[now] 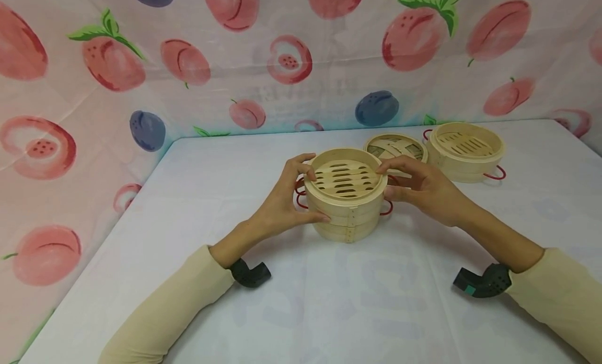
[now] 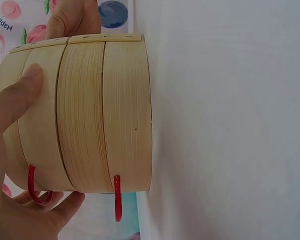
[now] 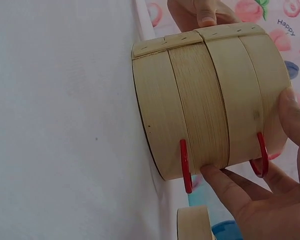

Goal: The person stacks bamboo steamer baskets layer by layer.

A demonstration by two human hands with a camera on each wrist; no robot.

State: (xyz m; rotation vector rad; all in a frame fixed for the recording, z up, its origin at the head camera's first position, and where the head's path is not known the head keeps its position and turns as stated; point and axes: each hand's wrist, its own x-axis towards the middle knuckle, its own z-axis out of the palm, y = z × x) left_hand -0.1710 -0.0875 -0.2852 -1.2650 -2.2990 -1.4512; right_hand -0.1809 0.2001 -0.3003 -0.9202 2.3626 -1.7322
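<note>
Two bamboo steamer baskets stand stacked on the table, the upper steamer basket seated on the lower steamer basket. Slats show in the top one, and red loop handles stick out at both sides. My left hand grips the upper basket from the left, thumb on the front wall, fingers at the rim and far side. From the right, my right hand holds the same basket, with a finger over the rim and the thumb against the wall. In the left wrist view a seam separates the lower basket from the upper.
Behind the stack lies a woven bamboo lid, partly hidden by my right hand. Another bamboo steamer basket with red handles stands at the back right. A white cloth covers the table; a fruit-print curtain hangs behind.
</note>
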